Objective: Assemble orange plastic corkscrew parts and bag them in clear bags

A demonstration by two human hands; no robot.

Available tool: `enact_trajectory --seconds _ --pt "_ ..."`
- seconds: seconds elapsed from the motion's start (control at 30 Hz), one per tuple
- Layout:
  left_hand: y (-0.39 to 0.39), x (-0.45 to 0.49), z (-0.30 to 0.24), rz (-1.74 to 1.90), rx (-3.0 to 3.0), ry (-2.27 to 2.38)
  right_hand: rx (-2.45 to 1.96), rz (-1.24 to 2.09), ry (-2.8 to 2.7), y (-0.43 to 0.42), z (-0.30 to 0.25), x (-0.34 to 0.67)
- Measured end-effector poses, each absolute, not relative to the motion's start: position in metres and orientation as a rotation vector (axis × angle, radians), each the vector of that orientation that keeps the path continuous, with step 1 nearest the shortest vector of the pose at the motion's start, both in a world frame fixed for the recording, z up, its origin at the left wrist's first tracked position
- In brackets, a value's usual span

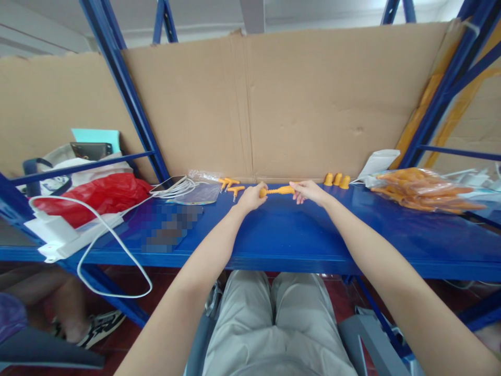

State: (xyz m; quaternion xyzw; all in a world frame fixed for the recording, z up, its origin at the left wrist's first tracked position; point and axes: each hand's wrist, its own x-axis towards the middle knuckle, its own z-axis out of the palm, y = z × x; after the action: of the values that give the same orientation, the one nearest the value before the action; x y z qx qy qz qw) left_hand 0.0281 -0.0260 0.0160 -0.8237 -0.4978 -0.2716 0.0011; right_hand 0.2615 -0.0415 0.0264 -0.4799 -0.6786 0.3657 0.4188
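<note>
Between my two hands a yellow-orange plastic piece (279,190) lies level just above the blue shelf; its left half looks ribbed like a screw, and its right half is smoother. My left hand (252,197) is closed on its left end, where a rounded yellow part shows at the fingers. At the other end my right hand (309,191) pinches it with thumb and fingers. Left of my left hand lie several orange T-shaped pieces (234,189) with thin metal coiled ends. Three small orange caps (337,180) stand upright beyond my right hand.
Clear bags of orange parts (422,189) lie on the right of the blue shelf (289,235). At left are a coiled white cable (178,188), a red bag (105,196) and a white power strip (74,243). A cardboard wall (305,104) rises behind. Another person's legs show lower left.
</note>
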Motion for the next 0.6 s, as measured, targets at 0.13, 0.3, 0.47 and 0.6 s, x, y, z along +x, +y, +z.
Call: enact_trajectory --seconds 0.13,0.3,0.47,0.6 --pt "-0.025 0.029 0.015 -0.870 -2.604 -1.554 -1.355 0.943 -1.581 -0.046 0.028 0.252" --pt "-0.023 0.030 0.014 -0.910 -2.594 -1.573 -1.290 1.047 -1.559 -0.053 0.033 0.253" --pt "-0.024 0.030 0.014 -0.926 -2.627 -1.573 -1.225 1.118 -1.607 -0.055 0.034 0.259" --pt "-0.026 0.031 0.015 -0.956 -2.676 -1.554 -1.423 1.075 -1.580 -0.054 0.032 0.254"
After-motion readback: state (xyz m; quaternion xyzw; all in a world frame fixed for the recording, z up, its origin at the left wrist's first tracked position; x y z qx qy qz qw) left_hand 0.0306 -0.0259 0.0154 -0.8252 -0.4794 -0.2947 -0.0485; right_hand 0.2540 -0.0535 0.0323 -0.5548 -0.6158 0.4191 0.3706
